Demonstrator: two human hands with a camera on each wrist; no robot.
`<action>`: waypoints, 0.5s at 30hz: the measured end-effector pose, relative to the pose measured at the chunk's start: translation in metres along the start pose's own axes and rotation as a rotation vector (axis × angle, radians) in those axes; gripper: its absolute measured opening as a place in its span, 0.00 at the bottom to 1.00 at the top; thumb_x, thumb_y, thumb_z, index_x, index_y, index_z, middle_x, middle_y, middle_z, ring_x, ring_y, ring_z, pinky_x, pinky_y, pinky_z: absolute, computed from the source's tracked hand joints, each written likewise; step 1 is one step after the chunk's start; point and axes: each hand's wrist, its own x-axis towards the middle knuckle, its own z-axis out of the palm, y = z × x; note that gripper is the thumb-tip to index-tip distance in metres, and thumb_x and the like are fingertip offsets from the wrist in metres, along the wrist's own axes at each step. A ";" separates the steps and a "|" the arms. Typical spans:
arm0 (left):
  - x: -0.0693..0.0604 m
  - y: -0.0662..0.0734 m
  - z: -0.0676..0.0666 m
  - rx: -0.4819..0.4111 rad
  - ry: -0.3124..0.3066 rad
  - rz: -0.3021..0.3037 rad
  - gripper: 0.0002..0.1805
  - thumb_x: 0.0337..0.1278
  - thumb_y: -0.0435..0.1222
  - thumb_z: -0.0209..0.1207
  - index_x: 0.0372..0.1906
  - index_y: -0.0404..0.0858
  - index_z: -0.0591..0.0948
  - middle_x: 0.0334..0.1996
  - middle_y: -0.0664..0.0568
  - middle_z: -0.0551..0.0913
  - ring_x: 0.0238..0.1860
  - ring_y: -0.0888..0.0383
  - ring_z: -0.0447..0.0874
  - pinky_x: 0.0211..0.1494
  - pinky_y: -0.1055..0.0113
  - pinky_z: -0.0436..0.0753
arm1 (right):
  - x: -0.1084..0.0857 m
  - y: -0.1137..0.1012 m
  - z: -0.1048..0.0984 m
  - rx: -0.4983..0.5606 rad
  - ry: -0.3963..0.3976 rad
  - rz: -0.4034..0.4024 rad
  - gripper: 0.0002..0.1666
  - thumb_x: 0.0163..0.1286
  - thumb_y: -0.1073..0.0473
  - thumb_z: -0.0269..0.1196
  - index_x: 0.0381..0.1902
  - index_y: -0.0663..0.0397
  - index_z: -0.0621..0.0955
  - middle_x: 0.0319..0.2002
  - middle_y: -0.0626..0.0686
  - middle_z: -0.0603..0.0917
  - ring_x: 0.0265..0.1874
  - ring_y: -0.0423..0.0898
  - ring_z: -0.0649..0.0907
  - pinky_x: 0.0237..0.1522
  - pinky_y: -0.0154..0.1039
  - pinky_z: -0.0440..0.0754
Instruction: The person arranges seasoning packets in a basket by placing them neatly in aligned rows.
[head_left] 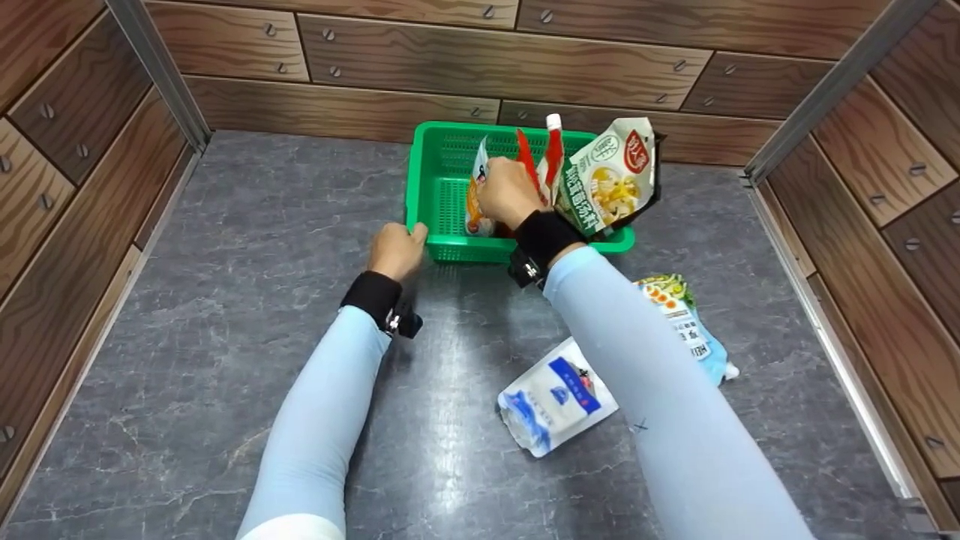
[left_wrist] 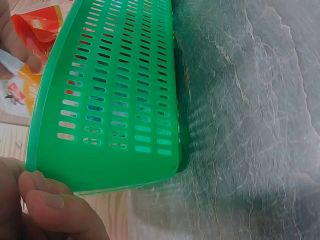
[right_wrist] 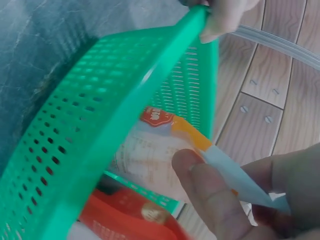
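A green perforated plastic basket (head_left: 417, 187) stands near the back wall. My left hand (head_left: 396, 252) grips its rim at the near left corner; in the left wrist view the fingers (left_wrist: 55, 200) curl over that edge. Inside the basket, my right hand (head_left: 511, 193) pinches the top of an orange-and-white packet (right_wrist: 150, 162), whose lower part hangs within the basket walls. To the right of this hand stand a red pouch with a white cap (head_left: 553, 154) and a green-and-cream soup packet (head_left: 611, 184) that leans out over the right rim. The basket's bottom is partly hidden.
On the grey marbled surface (head_left: 225, 300) lie a white-and-blue bag (head_left: 559, 401) and a light blue capped pouch (head_left: 686, 322), both partly covered by my right forearm. Wood-patterned panels (head_left: 420, 60) enclose the back and sides, with metal posts at the corners.
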 end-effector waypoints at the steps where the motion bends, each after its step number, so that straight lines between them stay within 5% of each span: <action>1: 0.000 0.000 0.000 0.002 -0.002 -0.003 0.27 0.71 0.44 0.44 0.11 0.44 0.60 0.13 0.55 0.56 0.17 0.55 0.58 0.27 0.64 0.63 | 0.000 0.001 0.002 -0.013 -0.002 0.006 0.14 0.67 0.66 0.52 0.48 0.61 0.77 0.42 0.58 0.80 0.37 0.51 0.75 0.37 0.40 0.72; 6: 0.002 0.000 0.000 -0.001 -0.002 -0.016 0.27 0.71 0.45 0.44 0.12 0.44 0.60 0.12 0.54 0.57 0.17 0.55 0.59 0.26 0.64 0.63 | 0.000 0.003 0.006 -0.030 0.000 0.016 0.09 0.62 0.69 0.51 0.38 0.60 0.77 0.33 0.56 0.78 0.29 0.50 0.74 0.30 0.39 0.69; 15: 0.000 -0.002 0.002 0.006 0.022 0.001 0.27 0.70 0.44 0.45 0.11 0.44 0.60 0.12 0.55 0.56 0.17 0.55 0.60 0.26 0.64 0.64 | -0.011 -0.002 0.005 -0.017 0.073 -0.006 0.36 0.66 0.65 0.51 0.70 0.64 0.53 0.33 0.58 0.77 0.28 0.53 0.79 0.28 0.42 0.72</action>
